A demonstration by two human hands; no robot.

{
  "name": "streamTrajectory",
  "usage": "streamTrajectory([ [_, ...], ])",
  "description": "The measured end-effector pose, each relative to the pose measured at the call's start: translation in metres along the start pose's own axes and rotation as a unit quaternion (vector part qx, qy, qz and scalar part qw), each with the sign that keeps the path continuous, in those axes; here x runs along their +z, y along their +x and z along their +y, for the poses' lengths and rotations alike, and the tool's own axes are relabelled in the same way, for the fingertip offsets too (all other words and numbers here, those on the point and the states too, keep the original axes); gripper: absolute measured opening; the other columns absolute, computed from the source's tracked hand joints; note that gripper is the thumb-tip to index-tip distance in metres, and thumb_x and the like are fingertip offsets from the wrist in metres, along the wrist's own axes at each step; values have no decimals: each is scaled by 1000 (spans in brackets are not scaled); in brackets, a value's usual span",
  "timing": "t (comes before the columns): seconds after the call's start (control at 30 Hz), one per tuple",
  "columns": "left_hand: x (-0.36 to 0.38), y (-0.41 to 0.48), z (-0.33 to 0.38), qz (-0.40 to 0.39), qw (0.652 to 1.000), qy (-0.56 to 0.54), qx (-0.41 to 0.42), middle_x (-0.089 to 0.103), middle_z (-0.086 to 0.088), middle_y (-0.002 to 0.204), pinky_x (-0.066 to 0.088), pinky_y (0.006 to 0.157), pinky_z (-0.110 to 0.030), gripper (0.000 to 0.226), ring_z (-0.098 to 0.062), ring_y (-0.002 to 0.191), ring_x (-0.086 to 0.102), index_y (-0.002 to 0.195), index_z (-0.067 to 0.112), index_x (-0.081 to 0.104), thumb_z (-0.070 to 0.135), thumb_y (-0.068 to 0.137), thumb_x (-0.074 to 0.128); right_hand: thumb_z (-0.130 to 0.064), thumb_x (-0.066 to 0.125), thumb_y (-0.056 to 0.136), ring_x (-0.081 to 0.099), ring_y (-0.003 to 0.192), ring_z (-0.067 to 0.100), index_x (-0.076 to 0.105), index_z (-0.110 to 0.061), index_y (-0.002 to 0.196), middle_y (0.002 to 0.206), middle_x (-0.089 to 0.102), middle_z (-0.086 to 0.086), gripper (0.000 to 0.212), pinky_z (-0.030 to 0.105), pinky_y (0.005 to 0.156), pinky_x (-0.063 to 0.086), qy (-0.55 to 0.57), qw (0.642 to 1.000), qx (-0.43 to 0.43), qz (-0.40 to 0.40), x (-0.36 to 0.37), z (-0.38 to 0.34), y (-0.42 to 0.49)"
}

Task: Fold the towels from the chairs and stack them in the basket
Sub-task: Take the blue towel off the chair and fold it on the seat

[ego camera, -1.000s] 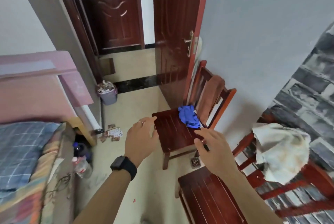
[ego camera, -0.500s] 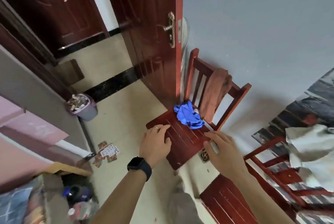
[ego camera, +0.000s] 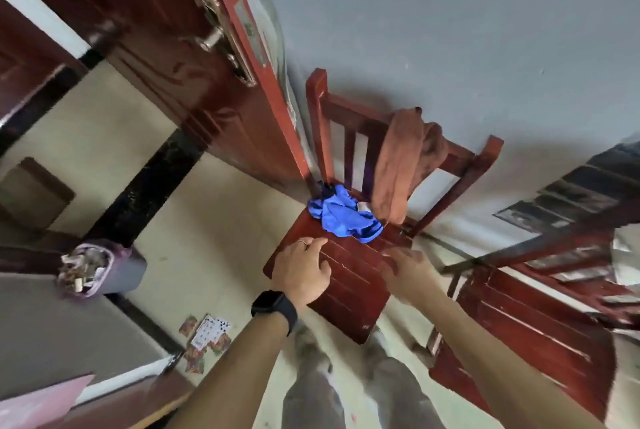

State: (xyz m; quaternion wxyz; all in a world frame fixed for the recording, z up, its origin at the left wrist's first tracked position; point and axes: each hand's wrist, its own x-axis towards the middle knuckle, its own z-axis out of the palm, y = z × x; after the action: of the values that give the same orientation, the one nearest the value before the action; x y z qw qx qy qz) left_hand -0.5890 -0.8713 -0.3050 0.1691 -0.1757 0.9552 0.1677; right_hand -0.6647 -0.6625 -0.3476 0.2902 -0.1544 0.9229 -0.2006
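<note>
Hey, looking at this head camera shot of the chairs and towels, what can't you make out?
Basket: not in the head view.
Pale towel on the near chair: cut off by the right edge, blurred.
Right hand: motion-blurred; whether it touches the far chair is unclear.
White item behind the blue towel: mostly hidden by it.
Bin contents: blurred, too small.

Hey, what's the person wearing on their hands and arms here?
The left hand has a thin ring on one finger, and a black smartwatch sits on that wrist. The right hand is blurred but shows nothing worn. No sleeves are in view.
</note>
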Motion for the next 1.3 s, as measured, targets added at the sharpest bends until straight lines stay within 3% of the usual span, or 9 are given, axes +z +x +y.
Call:
streamTrajectory([
  [0.2,87,99,-41,-105,983,84,125,54,-2,139,44,103,-39,51,-23,128,51,140,26,49,35,90,55,-41,46,98,44,136,31,54,-22,138,146,53,5,45,42,112,39,41,983,152,-91,139,27,53],
  [0.33,154,163,-54,-147,953,109,241,49,-5,140,43,101,-43,48,-27,126,49,136,25,52,33,89,57,-46,39,100,12,154,31,21,-30,157,169,4,4,62,50,123,19,30,973,197,-117,220,36,73],
  [0.57,226,225,-57,-187,868,252,384,3,-7,165,17,117,-55,60,-29,150,10,145,38,41,32,88,60,-49,42,97,-18,154,23,-11,-35,158,163,-31,-3,82,59,121,3,-7,967,222,-122,319,51,72],
  [0.7,241,240,-59,-178,844,331,383,38,-5,152,13,118,-52,60,-24,145,23,141,17,45,35,87,62,-49,44,98,-14,155,20,-5,-37,159,166,-24,-6,80,61,121,7,-7,974,203,-98,319,60,71],
  [0.8,231,229,-61,-134,879,248,384,65,-12,116,39,99,-42,28,-32,114,55,112,11,63,25,88,61,-50,42,100,-2,156,21,6,-33,160,169,-11,-2,73,58,122,10,23,966,231,-114,306,59,63],
  [0.93,190,187,-66,-161,962,20,220,67,-16,104,43,77,-35,24,-37,97,62,110,10,53,12,87,59,-57,37,93,27,150,27,21,-25,158,165,26,4,74,50,120,28,134,945,291,-69,286,37,27],
  [1.03,141,155,-64,-232,962,-87,116,67,1,69,39,62,-29,5,-17,73,65,81,13,59,12,87,60,-50,46,98,42,142,27,32,-19,155,155,44,5,67,40,116,35,210,927,309,-20,259,5,-17],
  [1.1,97,133,-61,-242,950,-150,130,48,10,47,28,56,-29,27,-5,48,43,60,12,50,8,87,55,-45,50,100,47,138,27,37,-17,153,151,49,6,61,35,111,36,229,930,289,6,236,-20,-48],
  [1.3,-67,57,-38,-162,959,-153,176,60,3,78,41,73,-31,29,-17,71,50,98,10,72,21,79,53,-42,61,96,61,115,20,51,-16,142,124,65,0,54,21,95,41,308,915,225,130,145,-80,-117],
])
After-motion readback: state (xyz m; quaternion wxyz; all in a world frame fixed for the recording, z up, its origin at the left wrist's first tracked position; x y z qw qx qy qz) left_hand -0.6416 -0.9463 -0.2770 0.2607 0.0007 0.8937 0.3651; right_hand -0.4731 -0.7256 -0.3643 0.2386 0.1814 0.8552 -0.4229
